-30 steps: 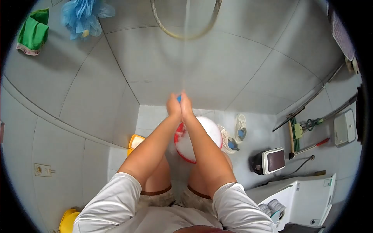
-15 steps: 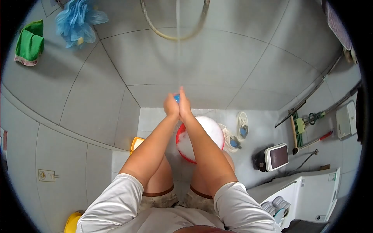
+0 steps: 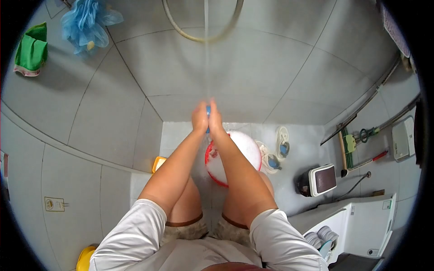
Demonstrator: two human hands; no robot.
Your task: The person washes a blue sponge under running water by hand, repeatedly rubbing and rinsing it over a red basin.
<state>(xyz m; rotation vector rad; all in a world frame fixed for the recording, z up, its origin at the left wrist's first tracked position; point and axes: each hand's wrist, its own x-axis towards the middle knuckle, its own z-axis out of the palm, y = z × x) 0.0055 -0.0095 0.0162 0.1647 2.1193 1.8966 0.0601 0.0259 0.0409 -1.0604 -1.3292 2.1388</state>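
Note:
My left hand [image 3: 199, 119] and my right hand [image 3: 215, 118] are pressed palm to palm in front of me, a little blurred. Between them shows a small blue object [image 3: 208, 112], mostly hidden, so its kind cannot be made out. A thin stream of water [image 3: 206, 63] falls from above onto the hands. Just below and to the right, a round red basin [image 3: 209, 168] full of white foam [image 3: 243, 151] stands on the floor, partly covered by my right forearm.
White shoes [image 3: 282, 142] lie right of the basin, with a black-and-white bin [image 3: 322, 179] farther right. A yellow container [image 3: 159, 163] is at left. On the walls hang a shower hose [image 3: 185, 35], a blue mesh item [image 3: 88, 25] and a green cloth [image 3: 32, 52].
Both hands remain together around the blue object, which now shows as a narrower strip between the palms. The view has shifted slightly.

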